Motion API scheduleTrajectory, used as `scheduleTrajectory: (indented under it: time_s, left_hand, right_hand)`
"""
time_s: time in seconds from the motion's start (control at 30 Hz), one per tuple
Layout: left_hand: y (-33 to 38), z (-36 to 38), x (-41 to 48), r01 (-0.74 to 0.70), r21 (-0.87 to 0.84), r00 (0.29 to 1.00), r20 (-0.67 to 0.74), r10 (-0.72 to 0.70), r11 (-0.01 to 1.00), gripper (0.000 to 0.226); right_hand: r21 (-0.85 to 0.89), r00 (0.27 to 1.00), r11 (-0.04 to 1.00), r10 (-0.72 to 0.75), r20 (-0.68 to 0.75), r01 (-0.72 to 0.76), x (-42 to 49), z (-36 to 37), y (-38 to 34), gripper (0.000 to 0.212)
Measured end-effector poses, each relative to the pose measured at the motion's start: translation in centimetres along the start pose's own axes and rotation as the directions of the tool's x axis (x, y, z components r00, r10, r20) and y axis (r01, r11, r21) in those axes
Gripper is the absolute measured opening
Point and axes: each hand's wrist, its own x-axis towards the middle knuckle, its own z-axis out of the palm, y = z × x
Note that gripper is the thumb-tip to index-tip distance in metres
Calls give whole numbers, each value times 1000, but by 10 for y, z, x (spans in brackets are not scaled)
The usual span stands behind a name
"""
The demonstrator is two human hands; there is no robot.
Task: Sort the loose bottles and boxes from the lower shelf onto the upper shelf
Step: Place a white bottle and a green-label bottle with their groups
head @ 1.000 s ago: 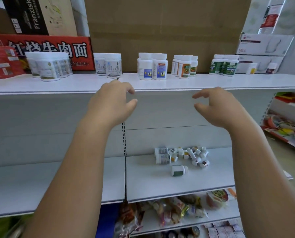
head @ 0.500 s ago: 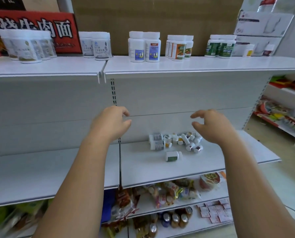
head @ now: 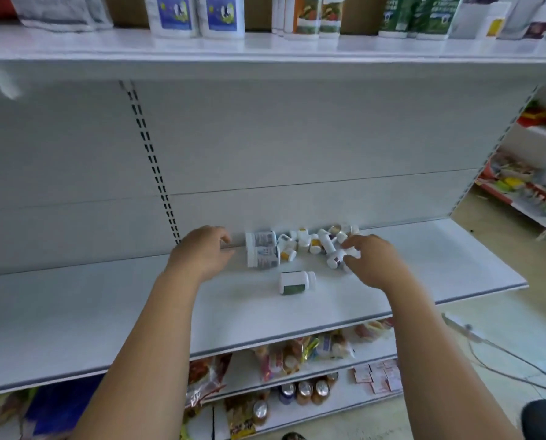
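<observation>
When lifting the bottles [head: 262, 257] heaped at the back of the lower shelf [head: 106, 312], expect light, rigid, roll-prone plastic; grip around the body. Note left hand [head: 202, 254] empty, loosely curled; right hand [head: 371, 263] among them, grasp unclear.

A shop: white display shelves [head: 74, 312], packaged snacks [head: 297, 354] below.

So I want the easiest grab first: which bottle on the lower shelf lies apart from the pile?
The green-labelled white bottle, on its side alone, nearer the front edge of the lower shelf than the cluster at the back.
</observation>
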Motion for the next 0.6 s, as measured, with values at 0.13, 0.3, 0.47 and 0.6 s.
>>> scheduleTrajectory:
  time_s: [0.13,0.3,0.47,0.6]
  left_hand:
    - [-8,52,36,51,18,998,36,-52,999,35]
    - [-14,113,76,102,-76,989,117,-93,992,55]
    - [-16,163,104,240,-371,970,116,-212,897,79]
    - [-7,181,112,353,-520,924,63,-377,778,63]
  right_hand:
    - [44,998,999,-20,61,18,40,44,25,30]
    - [185,978,982,-79,192,43,75,99,34,37]
    - [283,914,955,-187,360,84,84,128,34,65]
    - [296,931,951,-181,318,84,88,133,33,58]
